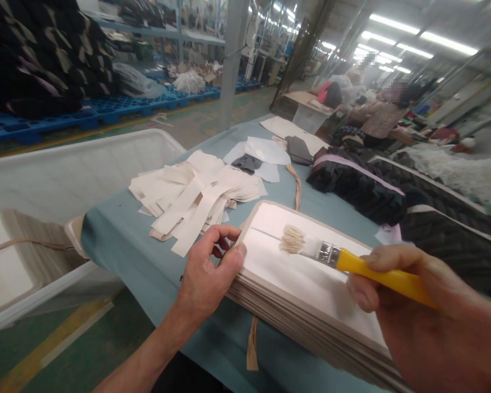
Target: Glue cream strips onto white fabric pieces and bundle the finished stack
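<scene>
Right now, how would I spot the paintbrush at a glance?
Start at the teal-covered table, then the stack of pale panels on its near side. Over that stack, the right hand holds the paintbrush, bristles pointing left. Its bright yellow handle sets it apart from the cream pieces and black bundles nearby.

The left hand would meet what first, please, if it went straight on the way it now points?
Most likely the panel stack, whose edge the left hand already appears to touch.

Beyond the stack (265, 259), blue tabletop (280, 191) lies open between pale strips (204, 188) and black bundles (355, 183), barring a ribbon (297, 184).
</scene>
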The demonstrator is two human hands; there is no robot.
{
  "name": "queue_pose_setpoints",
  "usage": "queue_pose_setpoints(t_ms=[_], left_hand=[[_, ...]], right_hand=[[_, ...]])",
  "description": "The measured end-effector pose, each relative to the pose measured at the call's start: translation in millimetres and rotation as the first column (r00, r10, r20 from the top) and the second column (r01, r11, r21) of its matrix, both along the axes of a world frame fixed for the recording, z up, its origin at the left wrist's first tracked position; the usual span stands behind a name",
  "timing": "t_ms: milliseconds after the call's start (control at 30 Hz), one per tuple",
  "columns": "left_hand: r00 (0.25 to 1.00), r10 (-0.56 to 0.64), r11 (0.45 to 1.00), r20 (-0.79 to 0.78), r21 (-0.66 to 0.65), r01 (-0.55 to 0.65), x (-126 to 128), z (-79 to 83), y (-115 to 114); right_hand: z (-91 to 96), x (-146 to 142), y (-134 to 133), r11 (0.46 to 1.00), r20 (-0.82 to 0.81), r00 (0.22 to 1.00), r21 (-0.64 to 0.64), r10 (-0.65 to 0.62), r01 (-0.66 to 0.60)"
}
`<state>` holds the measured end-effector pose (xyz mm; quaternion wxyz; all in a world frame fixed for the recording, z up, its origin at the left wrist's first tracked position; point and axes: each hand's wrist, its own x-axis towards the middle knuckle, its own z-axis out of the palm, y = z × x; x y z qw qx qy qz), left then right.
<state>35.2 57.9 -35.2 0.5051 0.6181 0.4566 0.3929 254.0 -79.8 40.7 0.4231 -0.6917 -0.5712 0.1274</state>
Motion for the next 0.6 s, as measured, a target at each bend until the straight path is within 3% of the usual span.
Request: queue_pose_setpoints(t_ms=[67,133,300,433,600], left_hand=[[1.0,0.001,1.0,0.007,-0.001,-0.001,0,-0.5,-1],[1.0,0.0,1.0,0.015,-0.003,0.0,0,-0.4,-1],[1.0,0.018,0.999,0.012,-0.031,-0.018,2,2.5,-2],[0.999,0.034,0.999,-0.007,-0.033,-0.034,4,4.2,-3],[0.999,0.05,0.998,-0.014,-0.041,-0.051,5,4.4,-3]], right_hand=[[6.6,-14,18,0.997,-0.184,0.98,0.0,-0.075,0.076],[9.5,-24,33,0.992,-0.256,0.959,0.002,-0.121,0.126],[10.1,-40,50,0.994,-0.257,0.96,-0.03,-0.106,0.101],[13.4,-53,56,0.992,-0.161,0.98,-0.058,-0.116,0.108],[13.3,-51,58,0.992,-0.102,0.991,-0.098,-0.084,0.074]])
